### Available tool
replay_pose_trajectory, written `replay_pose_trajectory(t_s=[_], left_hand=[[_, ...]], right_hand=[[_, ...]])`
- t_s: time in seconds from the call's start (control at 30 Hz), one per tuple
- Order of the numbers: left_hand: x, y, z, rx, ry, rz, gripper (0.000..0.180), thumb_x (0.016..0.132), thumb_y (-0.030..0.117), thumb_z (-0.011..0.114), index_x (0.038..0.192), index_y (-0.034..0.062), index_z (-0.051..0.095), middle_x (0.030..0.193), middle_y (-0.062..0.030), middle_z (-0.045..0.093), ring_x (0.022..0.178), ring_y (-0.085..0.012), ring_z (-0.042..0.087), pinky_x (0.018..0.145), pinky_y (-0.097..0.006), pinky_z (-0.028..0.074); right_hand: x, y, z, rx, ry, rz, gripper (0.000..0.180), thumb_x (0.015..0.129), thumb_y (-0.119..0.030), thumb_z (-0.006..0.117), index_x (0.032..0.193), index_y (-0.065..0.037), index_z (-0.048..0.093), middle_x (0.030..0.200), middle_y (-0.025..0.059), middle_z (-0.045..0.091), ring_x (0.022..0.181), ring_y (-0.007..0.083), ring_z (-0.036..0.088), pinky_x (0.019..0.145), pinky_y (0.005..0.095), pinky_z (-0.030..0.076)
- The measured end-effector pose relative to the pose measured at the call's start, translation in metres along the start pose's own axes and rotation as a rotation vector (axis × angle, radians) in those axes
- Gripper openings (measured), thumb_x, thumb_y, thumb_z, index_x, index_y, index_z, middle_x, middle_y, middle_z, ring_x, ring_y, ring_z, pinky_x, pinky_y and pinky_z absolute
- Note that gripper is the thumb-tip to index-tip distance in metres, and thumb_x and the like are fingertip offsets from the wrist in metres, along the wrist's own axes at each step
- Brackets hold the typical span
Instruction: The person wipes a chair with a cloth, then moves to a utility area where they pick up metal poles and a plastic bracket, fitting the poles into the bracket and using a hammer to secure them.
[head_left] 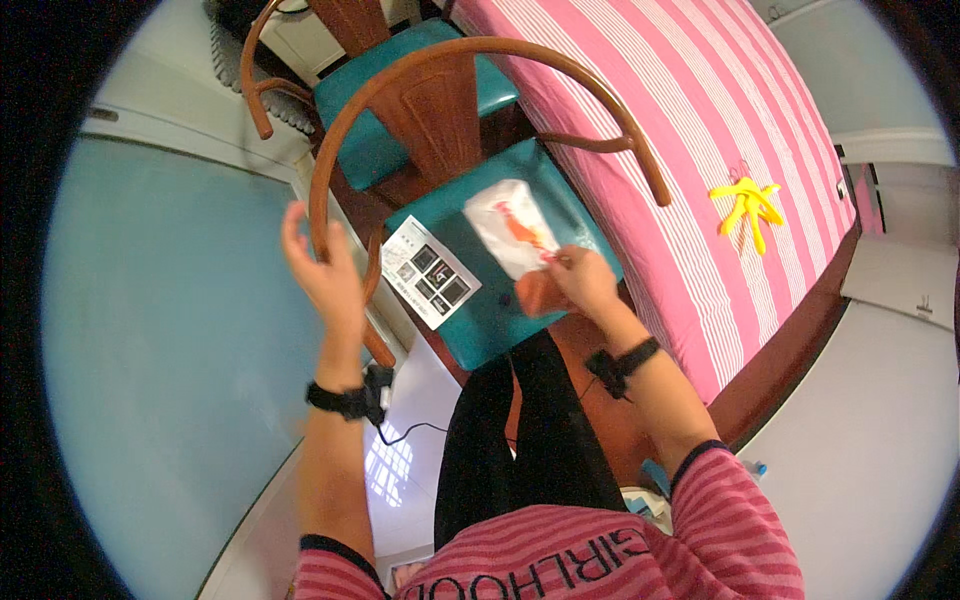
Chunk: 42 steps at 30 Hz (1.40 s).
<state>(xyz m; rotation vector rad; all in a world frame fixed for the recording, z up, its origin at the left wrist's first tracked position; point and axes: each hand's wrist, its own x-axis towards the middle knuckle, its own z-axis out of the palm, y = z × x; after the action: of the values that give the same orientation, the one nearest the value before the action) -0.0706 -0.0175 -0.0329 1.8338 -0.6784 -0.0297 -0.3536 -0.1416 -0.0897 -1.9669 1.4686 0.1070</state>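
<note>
The chair frame (430, 120) is smooth wood, the seat (480, 330) glossy, the sheet (432, 272) paper.

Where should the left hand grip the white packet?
Probably the left edge of the white packet, coming from the left: the right hand pinches the lower-right corner, leaving that edge free, and the left hand is on that side.

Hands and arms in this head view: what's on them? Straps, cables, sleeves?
Left hand and right hand: ungloved. Black strap with dark module on each wrist; thin black cable at the left. Short sleeves: pink-red stripes, dark trim.
</note>
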Motion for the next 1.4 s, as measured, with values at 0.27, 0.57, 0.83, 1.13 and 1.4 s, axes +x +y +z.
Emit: replay_pose_trajectory(t_s=[0.27,0.57,0.83,1.13,1.4], left_hand=[[-0.177,0.008,0.036,-0.126,-0.686,-0.339,0.041,0.074,-0.001,0.062,0.113,0.0043,0.051,0.11,-0.0112,0.051,0.083,-0.0179,0.058,0.071,-0.031,0.05],[-0.232,-0.081,0.089,0.332,-0.843,-0.349,0.06,0.071,0.007,0.071,0.123,0.0036,0.041,0.114,-0.0181,0.044,0.072,-0.0225,0.06,0.066,-0.031,0.051],[-0.241,-0.075,0.162,0.586,-0.694,-0.285,0.088,0.067,0.031,0.077,0.135,0.0096,0.026,0.122,-0.0199,0.035,0.109,-0.0387,0.042,0.09,-0.043,0.042],[-0.234,-0.099,0.218,0.619,-0.558,0.127,0.081,0.067,0.044,0.072,0.132,0.0135,0.035,0.118,-0.0158,0.037,0.106,-0.0359,0.04,0.083,-0.044,0.043],[-0.216,-0.12,0.238,0.59,-0.673,0.375,0.043,0.073,0.041,0.067,0.109,0.0194,0.056,0.107,-0.0089,0.045,0.094,-0.0297,0.048,0.071,-0.04,0.047]], right_hand=[[-0.05,0.191,-0.073,0.343,0.219,0.33,0.026,0.081,-0.023,0.061,0.089,0.001,0.065,0.07,0.0102,0.064,0.055,0.0183,0.061,0.05,0.0335,0.049],[-0.027,0.295,-0.146,0.457,0.483,0.587,0.043,0.085,-0.026,0.056,0.12,-0.002,0.05,0.057,0.0092,0.055,0.038,0.0158,0.05,0.031,0.0286,0.034],[-0.095,0.223,-0.081,0.766,0.143,0.566,0.043,0.087,-0.017,0.056,0.126,-0.005,0.045,0.063,0.0034,0.053,0.038,0.0083,0.044,0.033,0.0227,0.034],[-0.103,0.208,-0.001,0.919,-0.011,0.533,0.031,0.085,-0.013,0.059,0.113,-0.003,0.053,0.066,0.0017,0.051,0.038,0.0082,0.042,0.032,0.0238,0.035],[-0.095,0.211,0.003,1.029,-0.127,0.582,0.025,0.087,-0.011,0.056,0.111,-0.004,0.052,0.066,0.0033,0.053,0.034,0.0094,0.041,0.027,0.025,0.03]])
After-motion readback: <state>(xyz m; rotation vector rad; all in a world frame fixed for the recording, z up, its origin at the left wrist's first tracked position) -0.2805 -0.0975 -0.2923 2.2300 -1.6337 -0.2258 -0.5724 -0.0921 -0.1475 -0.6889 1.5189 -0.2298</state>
